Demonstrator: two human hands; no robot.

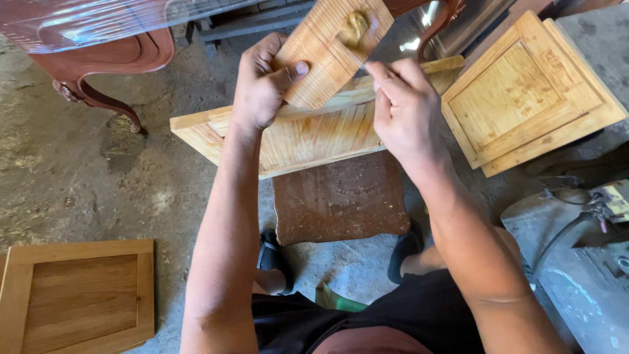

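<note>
My left hand (261,82) grips a small grooved wooden board (334,49) with a yellowish blob of paste on its upper part, thumb pressed on its lower edge. My right hand (405,108) is beside it with fingers pinched against the board's right edge; whatever they pinch is hidden. Under both hands a pale wooden cabinet door panel (308,134) lies across a reddish-brown block (339,200).
Two stacked pale door panels (524,92) lie at the right. A darker door panel (78,295) rests at the lower left. A curved red furniture leg (98,92) stands at the upper left. A power tool with cable (603,206) sits at the right. My feet flank the block.
</note>
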